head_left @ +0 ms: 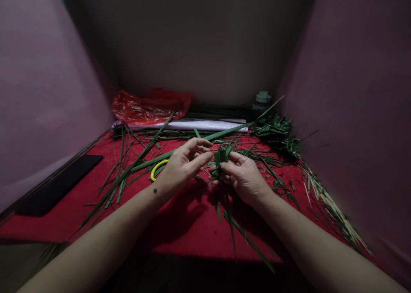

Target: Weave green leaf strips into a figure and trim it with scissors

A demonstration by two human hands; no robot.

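Note:
In the middle of the head view, my right hand (242, 175) pinches a small folded piece of green leaf strips (221, 157) between thumb and fingers. Loose strip ends hang from it toward the table's front edge. Just left of the piece is my left hand (189, 158), its fingers curved and its thumb apart from the index finger, with nothing visible between them. Partly hidden behind the left wrist, a yellow ring-shaped handle (156, 170) lies among long green leaf strips (141, 158).
Leaf scraps litter the red tabletop (180, 237). At the back are a red plastic bag (150, 107), a white roll (205, 125) and a bottle (262, 99). Dark green leaf pieces (276, 132) and pale thin sticks (334, 209) lie right; a black flat object (61, 184) lies left. Walls flank the table.

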